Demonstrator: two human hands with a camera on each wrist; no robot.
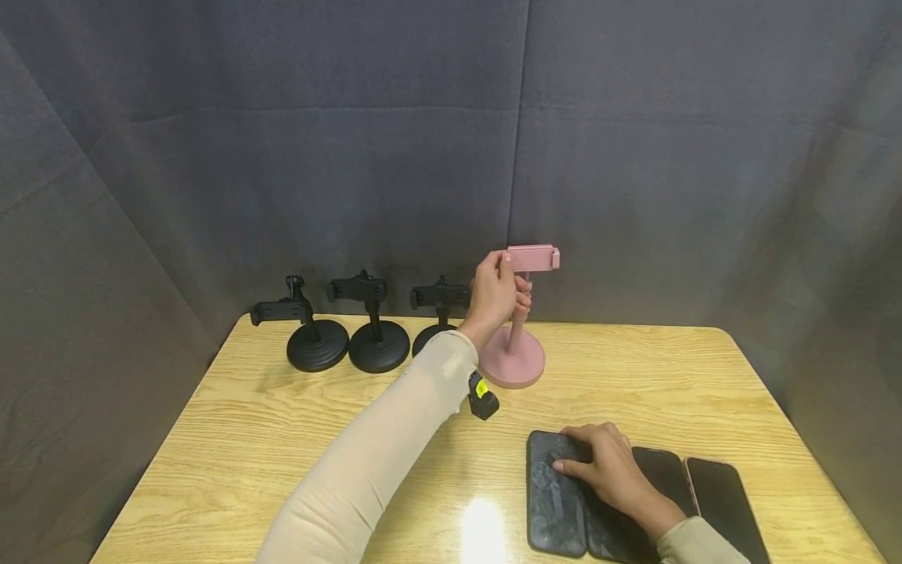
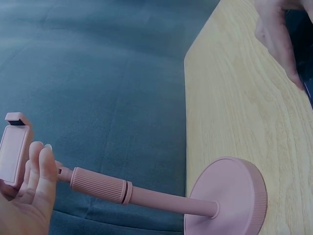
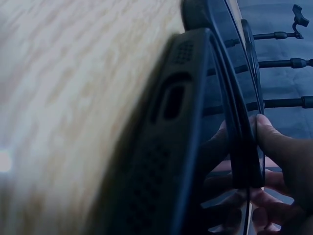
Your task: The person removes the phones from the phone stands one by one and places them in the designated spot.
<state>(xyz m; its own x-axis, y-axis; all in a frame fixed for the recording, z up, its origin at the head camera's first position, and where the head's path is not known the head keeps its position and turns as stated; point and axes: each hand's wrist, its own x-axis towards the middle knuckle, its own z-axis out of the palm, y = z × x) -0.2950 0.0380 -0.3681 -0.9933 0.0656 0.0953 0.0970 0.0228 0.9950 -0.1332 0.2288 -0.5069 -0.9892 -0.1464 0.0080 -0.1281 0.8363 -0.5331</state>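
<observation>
A pink phone stand (image 1: 513,360) stands upright on its round base at the back of the table. My left hand (image 1: 493,296) grips it at the clamp (image 1: 533,258), the fingers curled around behind; in the left wrist view its ribbed collar (image 2: 98,185) shows beside the fingers. Nearer the front, my right hand (image 1: 611,470) pinches the leftmost smartphone (image 1: 555,509) by its far right part, thumb on the dark, smudged screen. The right wrist view shows the thumb (image 3: 270,132) on the glass and the other fingers at the phone's edge.
Three black phone stands (image 1: 379,345) line the back left; the left forearm partly covers the nearest one. Two more smartphones lie right of the pinched one, a dark phone (image 1: 665,470) under the right hand and a pink-edged phone (image 1: 726,509). A wrist camera (image 1: 483,399) hangs below the left sleeve.
</observation>
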